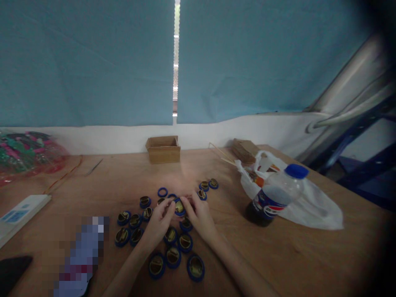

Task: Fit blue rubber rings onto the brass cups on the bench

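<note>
Between my fingertips is a round badge (179, 207) with a blue rim and a gold-coloured back. My left hand (161, 218) pinches it on one side, and my right hand (200, 213) grips the opposite side. Similar blue-rimmed badges lie gold side up around both hands, such as one badge (196, 268) in front and another badge (122, 236) to the left. Each appears to have a bar or pin across its back. A bare blue ring (162, 192) lies just beyond my left hand. My fingers partly cover some pieces.
An open cardboard box (163, 154) stands at the back. On the right, a cola bottle (274, 198) leans on a white plastic bag (318, 210), with a brown block (244, 150) behind. To the left are a white power strip (23, 214), a blurred-out item (82, 255) and plastic-wrapped goods (27, 154).
</note>
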A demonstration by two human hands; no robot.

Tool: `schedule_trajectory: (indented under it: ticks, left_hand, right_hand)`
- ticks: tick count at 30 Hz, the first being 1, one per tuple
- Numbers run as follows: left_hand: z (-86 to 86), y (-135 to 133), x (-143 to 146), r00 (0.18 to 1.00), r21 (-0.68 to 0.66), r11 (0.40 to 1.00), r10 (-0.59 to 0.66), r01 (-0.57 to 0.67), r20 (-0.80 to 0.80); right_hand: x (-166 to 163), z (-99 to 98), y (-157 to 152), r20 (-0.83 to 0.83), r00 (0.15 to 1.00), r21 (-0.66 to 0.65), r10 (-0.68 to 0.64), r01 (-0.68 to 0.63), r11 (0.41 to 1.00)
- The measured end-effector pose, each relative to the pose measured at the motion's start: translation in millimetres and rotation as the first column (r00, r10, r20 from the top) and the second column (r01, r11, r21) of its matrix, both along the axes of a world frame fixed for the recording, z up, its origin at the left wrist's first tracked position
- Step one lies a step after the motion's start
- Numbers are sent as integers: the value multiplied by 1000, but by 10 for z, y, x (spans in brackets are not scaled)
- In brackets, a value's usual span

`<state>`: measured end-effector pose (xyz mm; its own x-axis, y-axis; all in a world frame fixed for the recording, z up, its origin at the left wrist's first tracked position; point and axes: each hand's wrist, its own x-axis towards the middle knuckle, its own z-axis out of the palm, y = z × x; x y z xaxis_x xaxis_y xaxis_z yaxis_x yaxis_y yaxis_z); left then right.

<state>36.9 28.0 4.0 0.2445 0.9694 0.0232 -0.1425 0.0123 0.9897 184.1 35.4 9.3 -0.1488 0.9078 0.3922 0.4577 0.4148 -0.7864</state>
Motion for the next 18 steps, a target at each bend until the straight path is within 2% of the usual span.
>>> schedule_trajectory:
  ticks: [6, 13, 18]
  left_hand:
    - [-27, 8, 28, 999, -45, 999, 12, -10, 37]
    - [-114, 27, 25, 999, -33, 999, 17, -15, 42]
    - [-130, 21, 25, 999, -37, 998, 43, -42, 31]
  right_hand:
    - [18, -29, 12, 104, 994, 75, -46, 38, 996]
    - [23, -44, -2, 248, 965, 138, -84, 50, 989]
    - [27, -72, 10, 371, 918, 264, -136, 36, 964]
